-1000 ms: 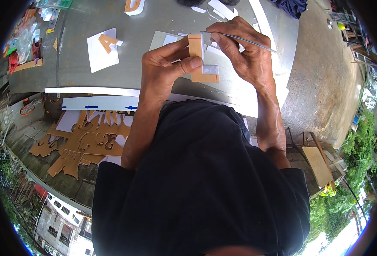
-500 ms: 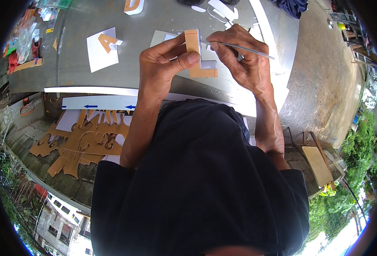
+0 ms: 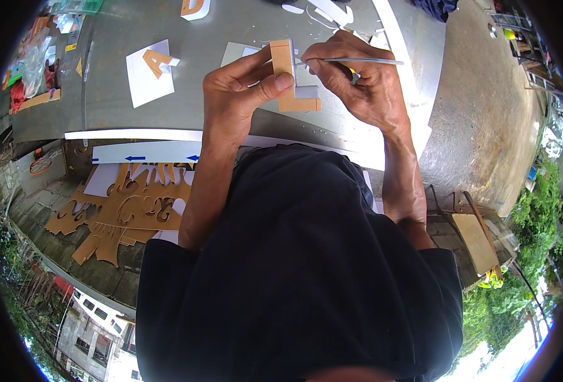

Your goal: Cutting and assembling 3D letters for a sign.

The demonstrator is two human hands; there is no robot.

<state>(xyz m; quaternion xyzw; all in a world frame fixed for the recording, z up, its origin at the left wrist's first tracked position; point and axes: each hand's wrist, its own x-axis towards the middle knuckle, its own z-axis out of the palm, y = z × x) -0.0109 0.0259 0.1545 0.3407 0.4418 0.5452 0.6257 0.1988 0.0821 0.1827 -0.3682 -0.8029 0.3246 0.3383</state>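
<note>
The thin rod [image 3: 380, 61] pinched in my right hand [image 3: 361, 83] had swung nearly level beside the L-shaped piece [image 3: 282, 58]. My left hand [image 3: 234, 95] gripped that piece above the table [image 3: 106, 95], toward its near edge.

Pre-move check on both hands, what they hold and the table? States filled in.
1. Left hand gripping the L-shaped piece: ok, thumb on its brown face.
2. Right hand holding the rod: ok, pinched near its tip.
3. Rod tip touching the piece: cannot tell; it points at the upright's right side.
4. Left thumb away from rod tip: ok, it sits lower.
5. Table free of scraps: not ok, white scraps lie beyond the right hand.
</note>
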